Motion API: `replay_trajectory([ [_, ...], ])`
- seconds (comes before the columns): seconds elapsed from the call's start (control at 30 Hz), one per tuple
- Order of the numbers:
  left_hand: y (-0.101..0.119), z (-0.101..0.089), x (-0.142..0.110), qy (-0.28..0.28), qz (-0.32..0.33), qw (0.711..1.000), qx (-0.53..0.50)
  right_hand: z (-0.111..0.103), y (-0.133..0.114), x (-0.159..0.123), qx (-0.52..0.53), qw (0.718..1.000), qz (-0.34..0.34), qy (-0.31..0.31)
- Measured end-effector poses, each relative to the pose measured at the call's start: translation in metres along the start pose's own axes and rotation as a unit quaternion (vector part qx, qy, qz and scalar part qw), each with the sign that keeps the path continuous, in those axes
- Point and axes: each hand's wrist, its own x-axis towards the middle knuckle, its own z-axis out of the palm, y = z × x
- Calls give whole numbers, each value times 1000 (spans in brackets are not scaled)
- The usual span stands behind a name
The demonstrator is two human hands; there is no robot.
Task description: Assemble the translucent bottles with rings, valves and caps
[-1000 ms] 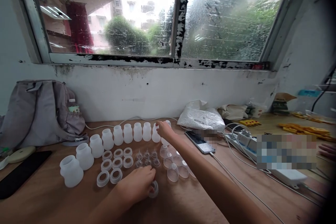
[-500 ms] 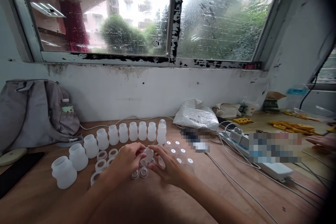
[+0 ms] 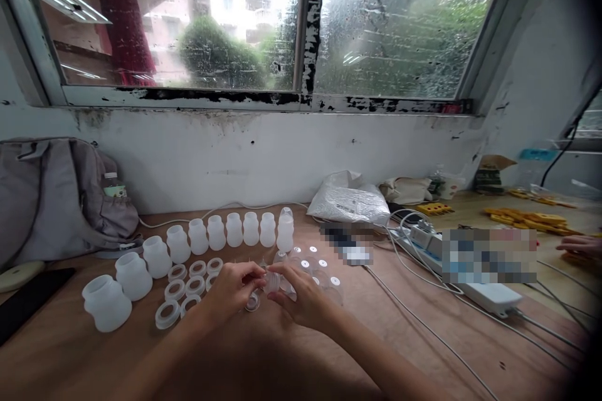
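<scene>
My left hand (image 3: pixel 239 285) and my right hand (image 3: pixel 303 293) meet over the table, fingers pinched around a translucent bottle collar ring (image 3: pixel 273 282). The fingers partly cover it, so I cannot tell whether a nipple sits in it. Below the left fingertips a clear silicone nipple (image 3: pixel 253 302) rests on the table; others are hidden behind the hands. More collar rings (image 3: pixel 175 289) lie left of my left hand. Frosted baby bottles (image 3: pixel 216 233) stand open in a curved row behind. At the row's right end a bottle (image 3: pixel 285 230) carries a clear domed cap. Clear domed caps (image 3: pixel 323 276) lie beside my right hand.
A grey backpack (image 3: pixel 56 200) stands left, near a black flat object (image 3: pixel 32 304). A blurred-out phone (image 3: pixel 350 247), a silvery bag (image 3: pixel 350 197), cables and a white power strip (image 3: pixel 493 301) lie right. Another person's hand (image 3: pixel 580 243) is near yellow parts (image 3: pixel 531 218).
My right hand has come back from the capped bottle at the row's end. My left hand has lifted the collar ring from the table, and both hands now hold it together.
</scene>
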Motion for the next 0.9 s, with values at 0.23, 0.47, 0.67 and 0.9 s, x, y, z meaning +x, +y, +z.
replay_trajectory([
  [0.23, -2, 1, -1, -1, 17, 1000, 7, -3, 0, 0, -2, 1000, -10, -19],
  [0.47, -5, 3, -1, 6, 44, 998, 36, -5, -1, 1, 4, 999, -4, -31],
  [0.67, -5, -9, 1, -16, 49, 998, 31, -8, -2, 1, 30, 999, -8, -19],
  [0.9, -8, -2, 2, -27, 37, 992, 122, -12, 9, 3, -19, 995, 40, 94],
])
